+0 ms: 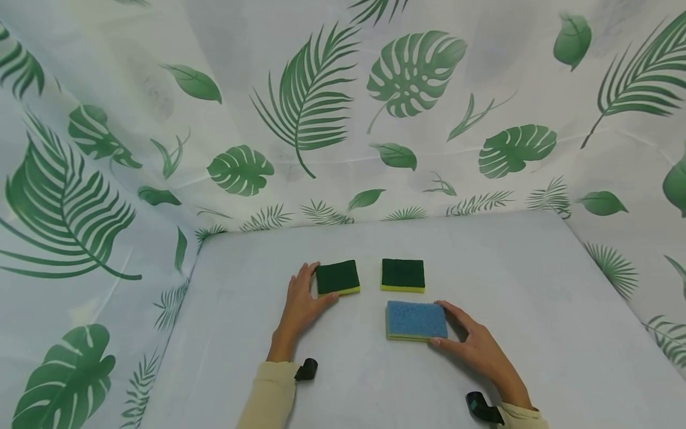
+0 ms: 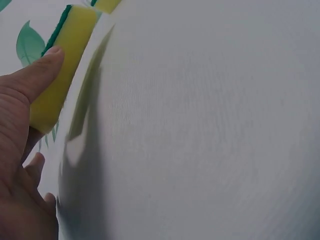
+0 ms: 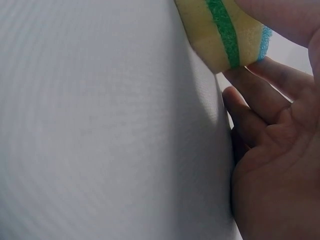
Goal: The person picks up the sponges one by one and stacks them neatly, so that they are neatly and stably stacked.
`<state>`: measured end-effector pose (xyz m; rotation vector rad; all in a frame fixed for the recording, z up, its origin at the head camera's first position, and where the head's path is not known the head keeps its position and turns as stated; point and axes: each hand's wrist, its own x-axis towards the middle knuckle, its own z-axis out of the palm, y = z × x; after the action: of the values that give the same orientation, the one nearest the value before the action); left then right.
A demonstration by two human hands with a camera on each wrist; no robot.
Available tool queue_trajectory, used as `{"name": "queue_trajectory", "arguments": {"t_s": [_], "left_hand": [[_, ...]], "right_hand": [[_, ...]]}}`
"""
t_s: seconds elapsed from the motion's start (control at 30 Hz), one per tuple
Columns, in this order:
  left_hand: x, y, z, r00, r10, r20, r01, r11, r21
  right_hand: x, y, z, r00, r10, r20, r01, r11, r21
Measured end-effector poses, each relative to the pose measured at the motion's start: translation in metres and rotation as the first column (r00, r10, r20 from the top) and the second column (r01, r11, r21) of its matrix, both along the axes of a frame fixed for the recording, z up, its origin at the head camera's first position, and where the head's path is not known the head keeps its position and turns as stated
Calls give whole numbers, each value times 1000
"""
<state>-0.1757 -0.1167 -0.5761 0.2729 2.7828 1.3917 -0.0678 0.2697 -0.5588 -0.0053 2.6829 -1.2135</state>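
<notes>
Visibly green over yellow: left sponge [image 1: 337, 277] | blue topped: right sponge stack [image 1: 415, 319]

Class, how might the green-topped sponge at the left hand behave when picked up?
The sponge is probably light for its size, since its thick yellow layer looks like foam. The green layer's fuzzy edge suggests a grippy surface. Its flat, blocky shape makes rolling unlikely.

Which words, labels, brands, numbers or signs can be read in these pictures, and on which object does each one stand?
None can be read.
The left dark-green-and-yellow rectangular sponge, the right dark-green-and-yellow rectangular sponge and the blue-topped rectangular sponge stack show no text.
The white leaf-printed cloth wall shows only green leaves.
The small black right-wrist device has a teal patch, too small to read.
</notes>
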Motion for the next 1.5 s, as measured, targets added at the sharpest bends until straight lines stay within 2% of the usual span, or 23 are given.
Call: {"name": "queue_trajectory", "arguments": {"t_s": [0.4,0.63,0.87,1.27,1.5], "left_hand": [[7,16,13,999,1,34,-4,996,92],[13,27,11,999,-10,40,6,994,105],[18,38,13,999,-46,20,43,993,112],[21,57,30,994,-111,9,109,986,124],[26,72,33,990,-140,5,139,983,118]], "right_hand": [[-1,1,-1,1000,1,-19,-1,1000,2],[0,3,-2,999,7,-36,-8,1000,-14],[-1,4,-3,999,10,-32,-11,1000,-24],[1,2,-2,999,14,-47,-15,1000,-15],[1,3,-2,999,15,-52,-16,1000,-22]]}}
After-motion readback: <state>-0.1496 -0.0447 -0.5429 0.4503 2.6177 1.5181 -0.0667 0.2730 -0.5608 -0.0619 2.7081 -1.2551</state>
